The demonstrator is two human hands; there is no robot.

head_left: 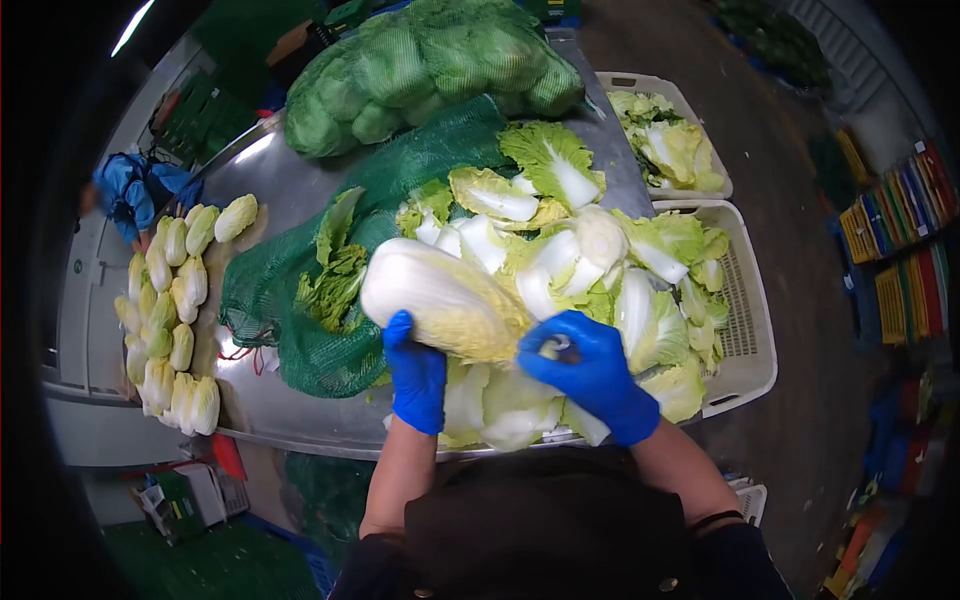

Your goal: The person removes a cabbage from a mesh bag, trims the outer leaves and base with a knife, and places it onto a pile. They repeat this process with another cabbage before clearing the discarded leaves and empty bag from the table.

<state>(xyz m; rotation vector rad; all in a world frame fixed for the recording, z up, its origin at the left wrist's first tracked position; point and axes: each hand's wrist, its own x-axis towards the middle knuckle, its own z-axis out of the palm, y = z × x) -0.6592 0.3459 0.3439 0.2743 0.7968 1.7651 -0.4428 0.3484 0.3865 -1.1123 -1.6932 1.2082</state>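
Note:
A Chinese cabbage [440, 295] lies tilted in my left hand [415, 375], its white base up and left and its yellowish leafy end toward the right. My left fingers are closed on its lower side and partly hidden beneath it. At the leafy end is my right hand [592, 375], thumb and fingers curled together in a pinch; what they grip I cannot make out. Both hands wear blue gloves. Loose cabbage leaves [640, 310] are heaped under and to the right of the cabbage. A green mesh sack [330, 355] lies flat behind my left hand.
A full mesh sack of cabbages [430, 70] sits at the table's far end. Trimmed cabbages [175, 300] line the left side, near a person in blue [140, 190]. White crates [755, 330] stand along the right edge of the metal table [300, 410]; the far crate [715, 150] holds leaves.

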